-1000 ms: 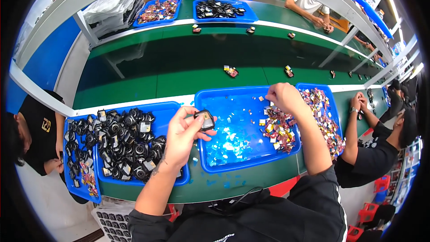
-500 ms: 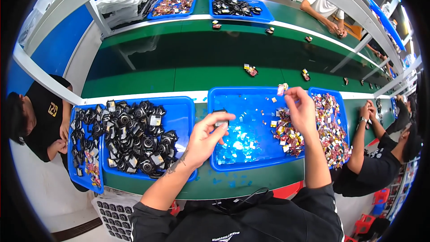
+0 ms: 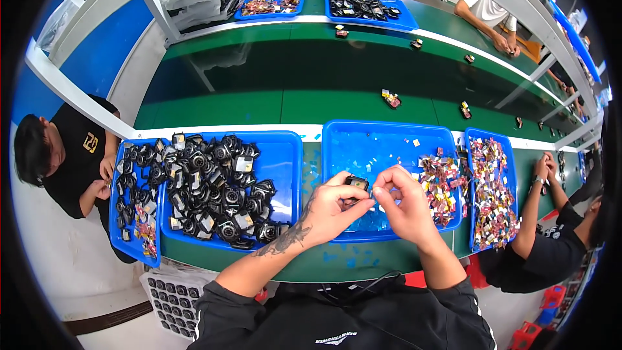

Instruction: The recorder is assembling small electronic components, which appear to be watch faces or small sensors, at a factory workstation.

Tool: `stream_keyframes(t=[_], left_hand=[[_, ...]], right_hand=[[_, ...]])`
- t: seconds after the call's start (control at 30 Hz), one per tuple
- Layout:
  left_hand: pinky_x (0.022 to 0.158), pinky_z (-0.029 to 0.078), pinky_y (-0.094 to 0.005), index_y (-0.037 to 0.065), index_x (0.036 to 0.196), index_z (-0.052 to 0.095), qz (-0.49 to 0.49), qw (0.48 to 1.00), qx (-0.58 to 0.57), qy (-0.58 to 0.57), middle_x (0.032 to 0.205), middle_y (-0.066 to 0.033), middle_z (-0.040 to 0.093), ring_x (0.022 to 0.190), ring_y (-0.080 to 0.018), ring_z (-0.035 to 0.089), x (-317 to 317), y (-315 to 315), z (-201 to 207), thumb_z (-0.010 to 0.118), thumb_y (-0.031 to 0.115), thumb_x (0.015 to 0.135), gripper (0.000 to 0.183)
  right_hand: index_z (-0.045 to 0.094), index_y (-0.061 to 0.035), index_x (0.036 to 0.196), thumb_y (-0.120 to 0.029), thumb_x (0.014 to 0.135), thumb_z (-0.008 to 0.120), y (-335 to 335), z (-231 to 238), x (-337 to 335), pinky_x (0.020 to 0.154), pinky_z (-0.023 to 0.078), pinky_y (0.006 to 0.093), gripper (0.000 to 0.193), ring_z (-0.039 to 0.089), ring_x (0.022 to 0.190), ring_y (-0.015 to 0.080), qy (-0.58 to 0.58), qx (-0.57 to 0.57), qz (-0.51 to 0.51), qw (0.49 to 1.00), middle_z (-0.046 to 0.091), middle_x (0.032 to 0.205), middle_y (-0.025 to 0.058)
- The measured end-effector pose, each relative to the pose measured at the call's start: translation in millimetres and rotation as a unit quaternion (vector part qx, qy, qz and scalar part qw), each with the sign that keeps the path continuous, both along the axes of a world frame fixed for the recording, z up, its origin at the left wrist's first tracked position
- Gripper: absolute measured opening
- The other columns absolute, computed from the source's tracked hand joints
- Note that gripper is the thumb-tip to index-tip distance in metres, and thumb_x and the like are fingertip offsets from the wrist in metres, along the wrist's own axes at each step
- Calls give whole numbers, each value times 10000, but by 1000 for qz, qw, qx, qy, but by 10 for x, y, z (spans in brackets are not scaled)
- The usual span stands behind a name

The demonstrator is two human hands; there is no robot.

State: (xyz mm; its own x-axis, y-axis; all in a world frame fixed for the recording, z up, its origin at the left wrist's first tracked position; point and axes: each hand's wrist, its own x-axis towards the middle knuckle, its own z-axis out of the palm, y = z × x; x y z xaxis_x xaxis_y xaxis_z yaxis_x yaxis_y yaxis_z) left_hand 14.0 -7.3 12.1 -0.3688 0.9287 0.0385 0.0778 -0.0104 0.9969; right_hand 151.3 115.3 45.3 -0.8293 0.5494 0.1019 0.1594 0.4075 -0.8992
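My left hand (image 3: 332, 212) is closed round a small black watch case (image 3: 357, 182), its squarish face partly covered by my fingers. Close against it, my right hand (image 3: 407, 210) pinches thumb and forefinger together at the case's right side. Whatever lies in that pinch is too small to make out. Both hands are over the near part of a blue tray (image 3: 389, 126), which holds scattered clear-blue film bits and, at its right, a heap of small red, yellow and white parts (image 3: 440, 185).
A blue tray (image 3: 280, 155) of black watch cases is at left, with a smaller mixed tray (image 3: 153, 260) beyond it. At right stands a tray of small coloured parts (image 3: 494, 201). Assembled pieces (image 3: 391, 98) dot the green belt (image 3: 311, 105). Co-workers sit on both sides and opposite.
My right hand has come down and left from the tray's far right edge to meet my left hand. The left hand has shifted right and nearer with the watch case. The view has swung slightly.
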Motion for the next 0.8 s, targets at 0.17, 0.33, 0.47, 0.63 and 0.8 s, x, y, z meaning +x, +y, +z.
stream_keyframes(t=[0.17, 0.33, 0.47, 0.63, 0.8], left_hand=[[604, 483, -240, -1, 960, 698, -7, 1000, 19, -13, 945, -67, 554, 745, -96, 580, 1, -8, 69, 712, 60, 854, 123], [627, 493, -239, -8, 984, 695, 8, 999, 29, -24, 974, -80, 571, 762, -110, 584, 15, -3, -37, 693, 47, 867, 129], [665, 493, -231, 0, 1009, 703, 13, 995, 2, -98, 1007, -84, 587, 788, -113, 576, -50, 7, -48, 648, 82, 907, 142], [688, 476, -211, 13, 1047, 703, -26, 987, -17, -159, 1019, -59, 585, 805, -77, 550, -43, -9, 4, 599, 120, 950, 178], [637, 457, -208, 5, 1035, 693, -92, 974, -31, -205, 1008, -36, 584, 771, -61, 545, -37, -12, 27, 593, 146, 966, 187]], right_hand=[[545, -4, 958, 7, 890, 596, -35, 36, 10, 577, 461, 306, 86, 587, 752, 210, -14, -18, 14, 1000, 552, 874, 107], [469, -5, 944, 52, 881, 552, -170, -2, -25, 623, 471, 397, 118, 572, 765, 370, 12, 208, -5, 978, 524, 894, 174], [472, -10, 947, 52, 876, 563, -165, -28, 69, 620, 455, 432, 131, 571, 766, 377, 23, 197, -17, 980, 527, 896, 185], [561, 20, 1138, 59, 887, 540, 33, -157, 108, 698, 500, 362, 256, 622, 840, 331, -67, 213, -40, 974, 581, 943, 164], [658, 33, 1055, 16, 895, 604, -32, -190, 68, 743, 516, 278, 170, 628, 868, 147, 131, -252, 19, 959, 606, 1058, 105]])
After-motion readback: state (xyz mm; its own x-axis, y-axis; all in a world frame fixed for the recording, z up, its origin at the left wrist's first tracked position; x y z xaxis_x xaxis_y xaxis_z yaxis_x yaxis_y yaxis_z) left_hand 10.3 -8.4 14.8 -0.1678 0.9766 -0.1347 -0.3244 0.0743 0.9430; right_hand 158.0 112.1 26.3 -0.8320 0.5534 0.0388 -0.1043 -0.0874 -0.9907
